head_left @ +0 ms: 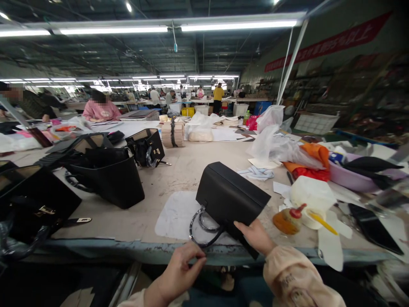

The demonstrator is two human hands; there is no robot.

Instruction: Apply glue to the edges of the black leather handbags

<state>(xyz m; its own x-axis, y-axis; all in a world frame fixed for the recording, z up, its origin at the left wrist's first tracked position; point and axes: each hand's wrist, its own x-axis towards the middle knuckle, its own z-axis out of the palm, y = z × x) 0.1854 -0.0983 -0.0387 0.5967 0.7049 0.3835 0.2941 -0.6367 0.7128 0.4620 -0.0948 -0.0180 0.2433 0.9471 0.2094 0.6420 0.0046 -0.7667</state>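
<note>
Where the long worktop (179,170) meets its near edge, one black bag (230,196) tilts, with four other bags (108,179) well apart at the left and one orange bottle (289,219) to its right. The right hand (255,236) is closed on the bag's lower corner; the left hand (182,266), fingers drawn narrow, pinches its handle (201,226). The bag is boxy, matte and smooth, its looped handle shiny.

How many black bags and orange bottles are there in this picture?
Black bags: 4 clearly seen, one held by the right hand
Orange bottle: 1
Total: 5
</note>
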